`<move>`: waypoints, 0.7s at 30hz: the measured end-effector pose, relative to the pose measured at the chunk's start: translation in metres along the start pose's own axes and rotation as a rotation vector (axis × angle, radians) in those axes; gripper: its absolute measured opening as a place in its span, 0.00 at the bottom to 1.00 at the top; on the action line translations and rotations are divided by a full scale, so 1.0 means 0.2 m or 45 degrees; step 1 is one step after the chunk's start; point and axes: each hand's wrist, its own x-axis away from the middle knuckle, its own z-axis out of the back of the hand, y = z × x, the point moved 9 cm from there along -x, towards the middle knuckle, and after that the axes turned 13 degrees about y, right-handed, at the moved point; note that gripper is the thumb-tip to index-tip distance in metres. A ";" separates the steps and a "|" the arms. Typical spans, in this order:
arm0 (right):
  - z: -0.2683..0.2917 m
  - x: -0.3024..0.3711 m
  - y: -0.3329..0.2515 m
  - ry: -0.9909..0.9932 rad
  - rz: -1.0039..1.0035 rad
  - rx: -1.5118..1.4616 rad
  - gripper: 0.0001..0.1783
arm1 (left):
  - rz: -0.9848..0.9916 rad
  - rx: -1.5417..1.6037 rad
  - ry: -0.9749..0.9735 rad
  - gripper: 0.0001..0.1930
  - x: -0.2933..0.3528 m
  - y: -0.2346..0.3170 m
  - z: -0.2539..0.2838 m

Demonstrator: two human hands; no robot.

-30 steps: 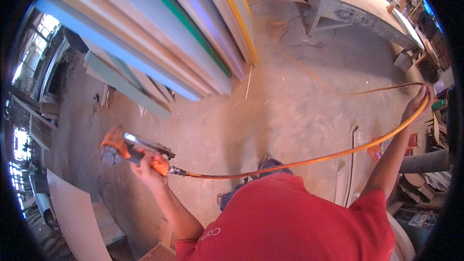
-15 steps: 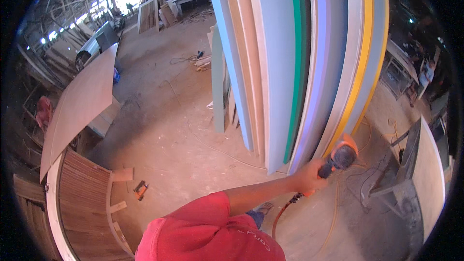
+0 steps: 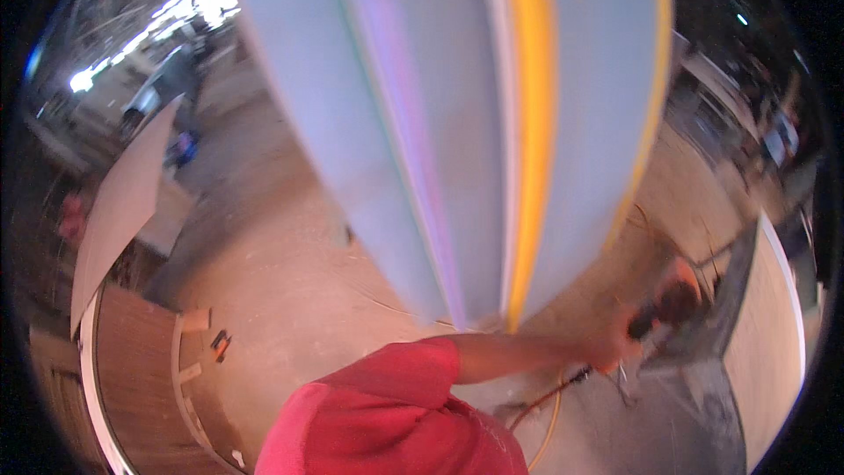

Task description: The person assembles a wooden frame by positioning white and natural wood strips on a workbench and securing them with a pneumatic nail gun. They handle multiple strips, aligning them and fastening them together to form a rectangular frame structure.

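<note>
My left hand [image 3: 617,347] is closed round the grip of an orange and black power tool [image 3: 677,301] that looks like a nail gun. A hose [image 3: 554,387] runs down from its grip end. The arm, in a red short sleeve, stretches to the right. Motion smears the hand and tool. Left of the tool, and apart from it, rise tall curved panels [image 3: 457,211], grey with purple, white and yellow edges; their lower ends narrow just beyond my forearm. My right hand is not in view.
At the right a pale board [image 3: 767,343] leans on a dark frame. A smaller orange tool [image 3: 220,346] lies on the dusty floor at the left, beside a curved wooden piece [image 3: 136,378]. Behind it stands a broad thin sheet [image 3: 123,198]. A yellow hose [image 3: 549,427] trails on the floor.
My left hand has moved right with the tool, away from the panels' lower edge. The panels loom larger and have shifted left in view.
</note>
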 end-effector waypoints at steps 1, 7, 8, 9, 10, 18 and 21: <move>0.00 -0.07 0.14 -0.018 -0.030 0.046 0.28 | -0.057 0.087 0.058 0.19 -0.14 -0.13 -0.04; -0.01 -0.03 1.52 -0.109 -0.338 0.057 0.29 | -0.226 0.205 0.239 0.13 -0.81 -0.30 -0.18; -0.14 -0.19 1.15 -0.154 -0.419 0.154 0.29 | -0.270 0.148 0.322 0.13 -0.82 -0.19 -0.18; -0.09 -0.41 0.55 -0.224 -0.458 0.318 0.29 | -0.274 0.130 0.464 0.12 -0.84 -0.14 -0.09; -0.11 -0.45 0.47 -0.161 -0.391 0.038 0.28 | -0.265 0.182 0.443 0.13 -0.94 -0.13 -0.18; -1.38 -0.50 -0.26 -0.923 -0.791 -0.419 0.15 | -0.251 0.335 0.520 0.12 -1.88 -0.21 -0.32; -1.72 -0.61 -0.61 -0.900 -0.986 -0.679 0.15 | -0.289 0.439 0.499 0.11 -2.35 -0.28 -0.30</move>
